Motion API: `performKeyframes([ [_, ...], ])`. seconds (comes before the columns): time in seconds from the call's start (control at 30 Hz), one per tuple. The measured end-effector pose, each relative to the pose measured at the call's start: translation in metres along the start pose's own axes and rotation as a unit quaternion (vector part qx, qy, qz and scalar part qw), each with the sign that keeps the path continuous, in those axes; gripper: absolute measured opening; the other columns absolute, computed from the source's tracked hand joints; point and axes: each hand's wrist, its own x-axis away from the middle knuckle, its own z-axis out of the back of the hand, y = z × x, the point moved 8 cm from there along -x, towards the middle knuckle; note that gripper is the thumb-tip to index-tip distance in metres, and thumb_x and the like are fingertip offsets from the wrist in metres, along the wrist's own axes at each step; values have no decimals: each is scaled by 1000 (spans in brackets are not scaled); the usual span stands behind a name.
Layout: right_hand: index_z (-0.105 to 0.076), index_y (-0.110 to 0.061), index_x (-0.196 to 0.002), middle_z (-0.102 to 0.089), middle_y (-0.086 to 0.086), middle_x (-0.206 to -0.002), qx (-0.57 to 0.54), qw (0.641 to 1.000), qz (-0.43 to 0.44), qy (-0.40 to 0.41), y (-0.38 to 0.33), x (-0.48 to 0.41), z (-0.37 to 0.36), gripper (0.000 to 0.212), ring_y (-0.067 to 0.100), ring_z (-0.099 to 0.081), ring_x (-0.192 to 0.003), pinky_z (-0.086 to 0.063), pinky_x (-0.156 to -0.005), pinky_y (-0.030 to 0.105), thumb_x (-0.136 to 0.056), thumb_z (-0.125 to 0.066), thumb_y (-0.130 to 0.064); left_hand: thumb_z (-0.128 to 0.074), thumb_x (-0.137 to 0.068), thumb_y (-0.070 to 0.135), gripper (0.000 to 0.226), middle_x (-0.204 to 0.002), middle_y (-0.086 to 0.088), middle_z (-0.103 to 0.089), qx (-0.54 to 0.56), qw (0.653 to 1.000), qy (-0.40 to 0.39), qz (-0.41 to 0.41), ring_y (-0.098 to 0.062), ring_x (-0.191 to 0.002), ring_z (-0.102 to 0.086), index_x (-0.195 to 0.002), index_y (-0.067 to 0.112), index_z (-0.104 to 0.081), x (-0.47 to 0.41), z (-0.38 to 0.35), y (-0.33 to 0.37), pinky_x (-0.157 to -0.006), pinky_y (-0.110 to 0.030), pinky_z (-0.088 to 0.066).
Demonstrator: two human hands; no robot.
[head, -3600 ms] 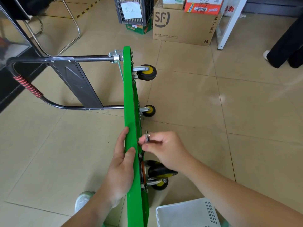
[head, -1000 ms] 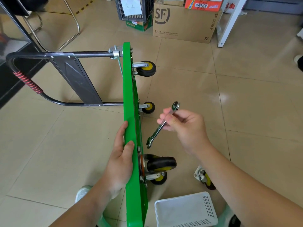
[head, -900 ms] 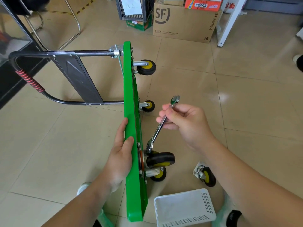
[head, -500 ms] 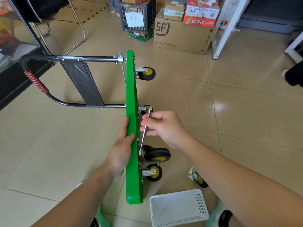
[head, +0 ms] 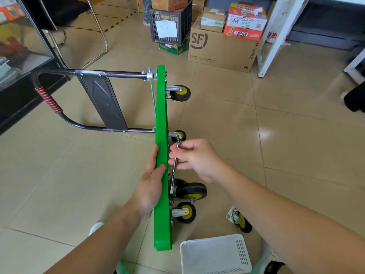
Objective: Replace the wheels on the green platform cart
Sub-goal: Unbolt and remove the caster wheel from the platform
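Observation:
The green platform cart [head: 161, 119] stands on its long edge on the tiled floor, its black handle [head: 59, 113] lying out to the left. Several black-and-yellow caster wheels stick out on its right face; the near upper wheel [head: 191, 191] is the biggest in view. My left hand [head: 153, 180] grips the deck's top edge, thumb over it. My right hand [head: 194, 158] pinches a silver wrench [head: 174, 165] that runs along the underside, its lower end by the near upper wheel's mount. A loose caster [head: 240, 220] lies on the floor to the right.
A white perforated basket [head: 216, 254] sits at the bottom, beside my feet. A cardboard box [head: 223, 50], a black crate [head: 169, 22] and a white frame leg [head: 273, 36] stand at the back. A chair's chrome legs [head: 98, 32] and a glass cabinet [head: 19, 46] are at left.
My right hand, which held the wrench out in the air to the right, has brought it in against the cart's underside, lower end at the near wheel mount. The view has tilted up.

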Motion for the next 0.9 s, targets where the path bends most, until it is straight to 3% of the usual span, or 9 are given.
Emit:
performKeyframes([
  [0.17, -74, -16, -90, -78, 0, -78, 7, 1000, -5, -19, -7, 1, -6, 14, 21, -78, -81, -62, -71, 29, -93, -70, -3, -37, -110, 24, 57, -157, 12, -43, 0, 1000, 4, -9, -15, -142, -45, -155, 55, -20, -1, 0, 1, -123, -42, -31],
  [0.27, -79, -27, -82, -78, 0, -81, 53, 997, 35, -45, -1, 19, -19, 23, 16, -75, -85, -63, -82, 37, -92, -72, -8, -40, -109, 22, 59, -153, 14, -46, 3, 1000, 6, -12, -8, -138, -47, -156, 51, -22, -1, 0, 1, -119, -31, -34],
  [0.33, -80, -33, -80, -77, -1, -81, 56, 996, 53, -37, 5, 30, -22, 28, 13, -73, -85, -62, -88, 41, -92, -71, -10, -40, -109, 20, 60, -151, 14, -49, 6, 1000, 8, -9, -9, -136, -50, -155, 53, -23, -2, 0, 0, -119, -33, -35],
  [0.5, -75, -26, -83, -77, -1, -79, 30, 998, 54, -13, 5, 35, -16, 26, 9, -73, -80, -62, -83, 33, -95, -67, -4, -40, -109, 24, 57, -153, 13, -48, 19, 1000, 13, -16, -11, -138, -49, -154, 55, -24, -3, 0, -1, -121, -39, -34],
  [0.63, -79, -34, -81, -78, 0, -86, 55, 994, 92, -10, 1, 45, -25, 27, 14, -70, -86, -59, -92, 45, -89, -71, -10, -43, -109, 28, 56, -140, 17, -57, 20, 999, 2, -26, 11, -119, -56, -157, 50, -23, -1, -1, 0, -95, -6, -45],
  [0.77, -78, -23, -91, -79, -4, -97, 42, 993, 112, 2, 1, 53, -24, 12, 9, -72, -97, -56, -96, 30, -88, -72, -14, -48, -107, 35, 58, -142, 17, -59, 52, 998, -2, -29, -1, -126, -57, -157, 50, -24, 0, -3, 3, -115, -30, -40],
  [0.9, -76, -26, -88, -78, -5, -81, 69, 990, 126, 17, -5, 53, -22, 19, 5, -71, -82, -56, -84, 22, -94, -69, -9, -53, -105, 34, 58, -120, 28, -67, 76, 997, -3, -25, 0, -113, -66, -154, 52, -29, -3, -3, 1, -110, -36, -47],
])
